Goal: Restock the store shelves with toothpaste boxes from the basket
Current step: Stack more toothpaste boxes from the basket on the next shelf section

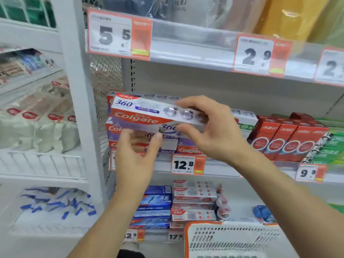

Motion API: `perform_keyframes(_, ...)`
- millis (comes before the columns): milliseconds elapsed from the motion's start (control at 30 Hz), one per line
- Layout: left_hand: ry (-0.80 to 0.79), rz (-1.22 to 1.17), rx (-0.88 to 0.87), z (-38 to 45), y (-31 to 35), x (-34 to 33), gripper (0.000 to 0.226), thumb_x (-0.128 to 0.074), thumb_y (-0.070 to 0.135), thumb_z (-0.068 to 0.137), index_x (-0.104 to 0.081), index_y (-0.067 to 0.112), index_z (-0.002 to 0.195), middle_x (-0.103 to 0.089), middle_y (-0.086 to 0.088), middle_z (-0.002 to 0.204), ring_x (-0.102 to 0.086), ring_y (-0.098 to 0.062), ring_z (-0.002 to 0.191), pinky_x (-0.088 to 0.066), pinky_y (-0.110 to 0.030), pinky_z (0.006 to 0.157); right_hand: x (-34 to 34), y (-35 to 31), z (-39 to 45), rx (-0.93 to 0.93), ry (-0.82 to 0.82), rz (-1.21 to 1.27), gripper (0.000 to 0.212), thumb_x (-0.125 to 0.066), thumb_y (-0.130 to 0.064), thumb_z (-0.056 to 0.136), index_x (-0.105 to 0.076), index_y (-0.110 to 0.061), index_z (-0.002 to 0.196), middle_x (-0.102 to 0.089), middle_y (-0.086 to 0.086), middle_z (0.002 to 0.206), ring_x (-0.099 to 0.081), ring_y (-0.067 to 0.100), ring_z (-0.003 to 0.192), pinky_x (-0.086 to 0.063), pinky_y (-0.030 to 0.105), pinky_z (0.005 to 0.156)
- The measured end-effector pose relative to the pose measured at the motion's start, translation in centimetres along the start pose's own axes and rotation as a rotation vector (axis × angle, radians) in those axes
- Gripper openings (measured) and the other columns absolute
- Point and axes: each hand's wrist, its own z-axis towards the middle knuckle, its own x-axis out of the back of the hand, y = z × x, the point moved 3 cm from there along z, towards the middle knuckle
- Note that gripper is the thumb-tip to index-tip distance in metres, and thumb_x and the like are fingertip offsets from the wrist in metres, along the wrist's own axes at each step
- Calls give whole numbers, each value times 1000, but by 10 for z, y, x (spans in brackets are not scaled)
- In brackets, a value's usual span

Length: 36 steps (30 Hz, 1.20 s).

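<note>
— The metal shelf (163, 167) is showing stacked cardboard boxes (186, 146). Where's yours?

— You're holding the long toothpaste box (147, 113) before that stack: right hand (214, 131) pinching its end, left hand (137, 155) half-open underneath. The plastic basket (188, 239) is sitting below.

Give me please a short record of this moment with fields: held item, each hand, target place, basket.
held item: Colgate 360 box, lying lengthwise
right hand: pinches the box's right end
left hand: fingers under the box, near its left part
target place: stack of Colgate boxes on the middle shelf, above the 12.8 tag
basket: white, orange rim, bottom right; contents not visible
</note>
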Motion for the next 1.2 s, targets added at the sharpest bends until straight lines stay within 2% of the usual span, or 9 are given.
perform_keyframes(100, 202, 98, -103, 6, -5, 13, 42, -78, 32, 85, -52, 21, 115, -61, 1, 111, -61, -15, 101, -49, -27, 91, -6, -7, 25, 99, -9, -134, 35, -78, -16, 84, -68, -16, 118, -67, -3, 117, -60, 10, 109, -40, 13, 94)
perform_keyframes(200, 271, 209, -175, 16, -8, 21, 50, -78, 28, 84, -49, 14, 122, -49, 1, 117, -53, -18, 109, -41, -17, 95, -26, -7, 48, 146, -96, -216, 31, -71, -16, 88, -67, -15, 119, -66, 2, 117, -60, 21, 111, -45, 31, 98)
perform_keyframes(333, 254, 298, -171, 27, -23, 27, 63, -76, 30, 85, -42, 13, 136, -39, 0, 128, -46, -27, 125, -44, -44, 105, -52, -2, 65, 138, -171, -259, 28, -65, -20, 94, -65, -17, 122, -64, 3, 119, -58, 23, 113, -44, 36, 100)
perform_keyframes(533, 212, 433, -187, 26, -24, 21, 71, -71, 28, 90, -34, 10, 148, -35, -11, 149, -34, -24, 139, -37, -48, 114, -61, 15, 66, 106, -284, -384, 50, -69, -42, 88, -58, -27, 134, -56, 6, 137, -49, 28, 128, -39, 51, 109)
perform_keyframes(633, 215, 488, -229, 29, -25, 21, 67, -70, 29, 91, -38, 11, 148, -35, -12, 150, -32, -24, 139, -38, -47, 113, -56, 17, 66, 82, -381, -431, 71, -76, -45, 83, -45, -32, 146, -46, 2, 151, -45, 27, 136, -40, 47, 111)
perform_keyframes(867, 216, 519, -267, 28, -22, 20, 59, -72, 27, 91, -47, 13, 143, -36, -14, 148, -30, -24, 137, -39, -48, 111, -48, 20, 65, 118, -382, -461, 79, -81, -45, 78, -46, -29, 147, -49, -4, 151, -48, 22, 136, -40, 39, 111)
perform_keyframes(967, 218, 453, -283, 25, -18, 23, 55, -73, 23, 89, -52, 12, 138, -38, -13, 144, -31, -21, 136, -33, -30, 115, -47, 25, 65, 101, -382, -392, 81, -86, -38, 75, -50, -20, 145, -49, -2, 151, -47, 19, 138, -33, 30, 115)
perform_keyframes(1067, 228, 424, -317, 19, -10, 29, 50, -74, 21, 89, -55, 11, 135, -39, -12, 142, -30, -15, 135, -26, -13, 110, -47, 28, 62, 94, -375, -360, 81, -85, -35, 76, -48, -19, 147, -46, -2, 154, -44, 19, 141, -34, 34, 118)
perform_keyframes(1200, 183, 530, -432, 21, 7, 22, 45, -74, 21, 87, -59, 10, 128, -42, -15, 141, -34, -26, 134, -35, -38, 112, -49, 26, 62, 111, -375, -366, 82, -84, -34, 77, -46, -19, 148, -45, 1, 155, -42, 22, 142, -34, 43, 117)
